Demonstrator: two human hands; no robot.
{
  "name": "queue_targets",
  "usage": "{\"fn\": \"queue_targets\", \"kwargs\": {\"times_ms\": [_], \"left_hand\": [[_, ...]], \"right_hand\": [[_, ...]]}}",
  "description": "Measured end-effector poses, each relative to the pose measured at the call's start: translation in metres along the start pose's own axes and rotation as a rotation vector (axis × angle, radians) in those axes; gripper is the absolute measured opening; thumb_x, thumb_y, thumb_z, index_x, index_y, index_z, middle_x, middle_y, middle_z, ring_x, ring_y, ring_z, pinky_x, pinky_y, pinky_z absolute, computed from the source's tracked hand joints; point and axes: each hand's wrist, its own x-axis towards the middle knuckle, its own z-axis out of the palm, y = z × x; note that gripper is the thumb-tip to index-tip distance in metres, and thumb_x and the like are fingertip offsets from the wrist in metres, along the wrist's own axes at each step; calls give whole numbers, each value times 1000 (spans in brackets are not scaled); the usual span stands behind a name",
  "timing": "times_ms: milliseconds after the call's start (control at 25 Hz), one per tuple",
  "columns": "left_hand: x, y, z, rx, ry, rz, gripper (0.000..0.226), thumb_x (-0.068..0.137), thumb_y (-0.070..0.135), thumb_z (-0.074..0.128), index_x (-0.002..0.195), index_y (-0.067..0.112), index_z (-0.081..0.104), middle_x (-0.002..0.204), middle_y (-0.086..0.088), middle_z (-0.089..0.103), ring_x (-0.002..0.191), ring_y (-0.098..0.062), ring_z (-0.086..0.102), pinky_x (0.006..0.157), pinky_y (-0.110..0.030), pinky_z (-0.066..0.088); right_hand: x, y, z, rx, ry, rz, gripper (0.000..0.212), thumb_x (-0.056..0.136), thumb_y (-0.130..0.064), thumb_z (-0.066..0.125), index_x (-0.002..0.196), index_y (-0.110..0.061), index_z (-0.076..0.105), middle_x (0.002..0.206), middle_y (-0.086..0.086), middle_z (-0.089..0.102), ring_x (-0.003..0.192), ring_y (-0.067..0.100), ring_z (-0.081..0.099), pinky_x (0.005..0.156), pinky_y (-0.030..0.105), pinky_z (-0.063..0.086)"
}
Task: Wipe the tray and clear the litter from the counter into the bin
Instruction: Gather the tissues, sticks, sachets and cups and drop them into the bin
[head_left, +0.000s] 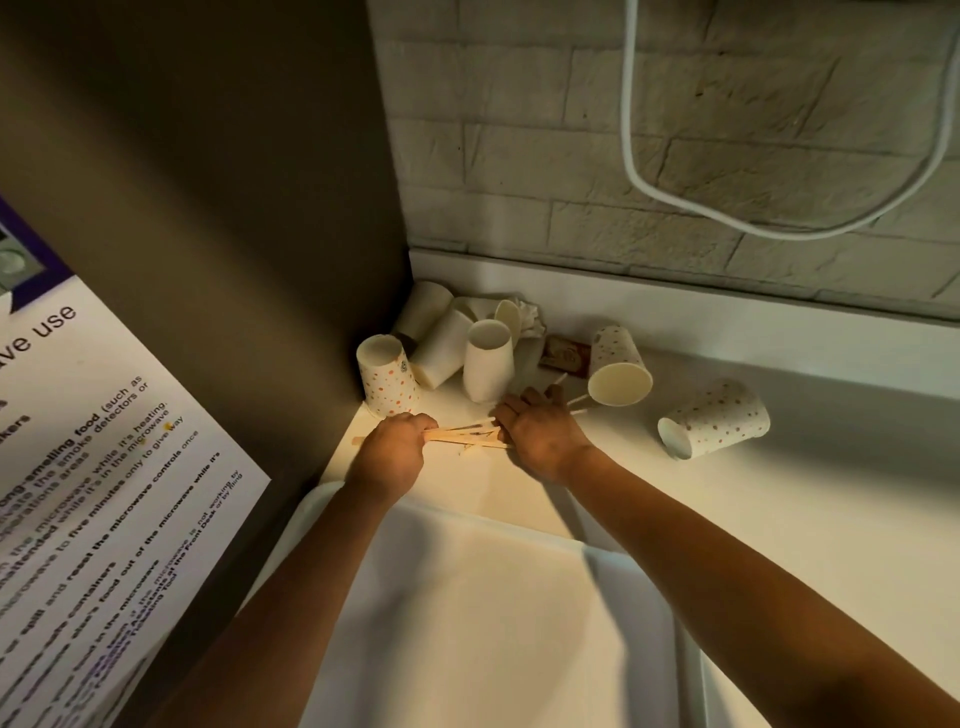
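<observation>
Working from the counter (779, 493) corner, I take the tray (467, 597) as landmark: it lies nearest the camera, while the litter sits beyond its far edge. Paper cups (488, 361) lie tipped and heaped in that corner, one dotted cup (714, 421) apart to the right. My left hand (395, 449) grips a bundle of wooden stirrers (467, 436); my right hand (540, 431) rests flat, fingers extended, over the loose sticks. I judge the litter-gathering step in progress. The next move calls for collecting the remaining sticks; no bin is visible.
</observation>
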Motion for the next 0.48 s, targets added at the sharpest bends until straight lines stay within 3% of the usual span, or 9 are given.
{"fn": "queue_targets", "kwargs": {"times_ms": [280,480], "left_hand": [[-3,-3,-4,-2,22,-25,27,96,6,38,114,6,57,106,-15,63,98,-30,57,85,-36,43],[-9,3,-10,-207,138,-27,21,94,4,38,110,4,53,93,-15,64,90,-36,59,80,-44,48]], "right_hand": [[-1,-6,3,28,16,52,33,95,-25,37,124,-13,46,124,11,54,111,30,53,99,40,27],[-11,-12,-7,97,40,87,33,98,-30,32,120,-8,43,116,13,57,96,33,61,71,35,42]]}}
